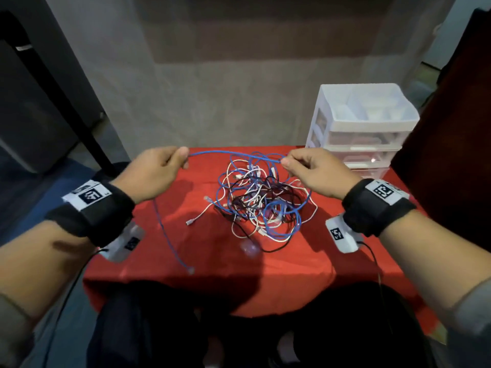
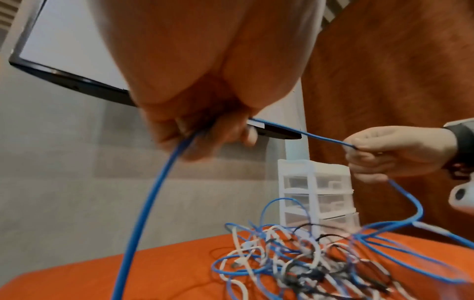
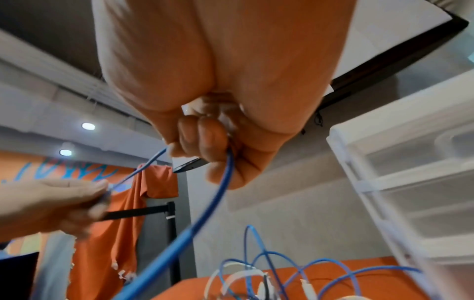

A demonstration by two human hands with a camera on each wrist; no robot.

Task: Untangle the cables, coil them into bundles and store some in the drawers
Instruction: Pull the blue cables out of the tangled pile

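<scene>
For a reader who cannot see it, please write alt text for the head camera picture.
Two hands hold a blue cable stretched between them above a red tablecloth: the left hand grips one part, the right hand pinches another. Below lies a tangle of blue, white and black cables. A white plastic drawer unit stands at the table's far right.

Count: two hands, left hand (image 1: 156,172) and right hand (image 1: 317,172). One tangled pile of cables (image 1: 261,201) in blue, white and black; individual cable number cannot be told. One drawer unit (image 1: 364,128), three drawers visible. One surface (image 1: 159,243).
</scene>
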